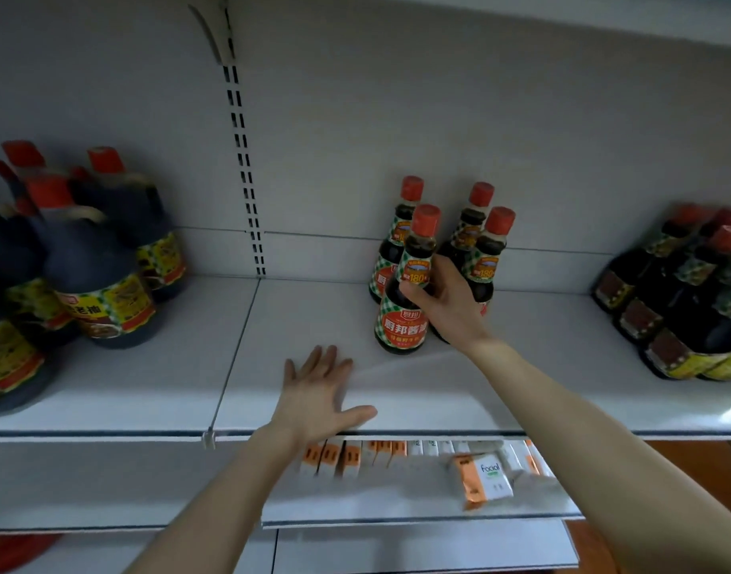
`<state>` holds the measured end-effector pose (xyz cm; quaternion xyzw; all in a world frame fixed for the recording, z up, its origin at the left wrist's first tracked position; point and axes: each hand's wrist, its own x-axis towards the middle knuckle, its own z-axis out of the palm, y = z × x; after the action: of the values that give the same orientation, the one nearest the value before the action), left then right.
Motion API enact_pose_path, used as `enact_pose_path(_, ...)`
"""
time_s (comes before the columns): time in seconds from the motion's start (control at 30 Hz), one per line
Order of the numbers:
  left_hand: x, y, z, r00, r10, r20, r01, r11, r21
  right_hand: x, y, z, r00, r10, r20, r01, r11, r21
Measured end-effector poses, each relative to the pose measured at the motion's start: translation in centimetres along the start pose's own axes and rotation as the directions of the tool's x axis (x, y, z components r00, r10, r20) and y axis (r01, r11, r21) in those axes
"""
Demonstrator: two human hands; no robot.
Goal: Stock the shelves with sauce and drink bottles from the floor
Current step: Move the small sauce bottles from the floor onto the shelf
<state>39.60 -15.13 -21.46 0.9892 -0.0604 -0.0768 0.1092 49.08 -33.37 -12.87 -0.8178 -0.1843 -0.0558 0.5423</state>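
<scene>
On shelf [301, 312] | right grip [446, 304] holds sauce bottle [401, 325] | left grip [318, 395] flat

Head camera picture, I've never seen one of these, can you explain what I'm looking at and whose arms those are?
There is no machine here. The camera sits on a person's head and looks down at their own bare arms. The right hand grips the front sauce bottle of four small red-capped ones on the white shelf. The left hand is spread open by the shelf's front edge, holding nothing. Bigger dark bottles stand at the left, another group at the right. Orange-and-white boxes sit on the shelf below.
</scene>
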Motion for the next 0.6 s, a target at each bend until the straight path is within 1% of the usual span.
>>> enact_pose_path(0.3,0.0,0.0,0.0,1.000,0.003,-0.006,-0.003,1.000,-0.009,0.4,1.4,0.0,0.998,-0.011,0.054,0.007,0.997,0.080)
enact_pose_path(0.6,0.1,0.0,0.3,1.000,-0.005,-0.019,0.004,1.000,-0.004,1.5,1.8,0.1,0.997,0.023,0.079,-0.030,0.995,0.093)
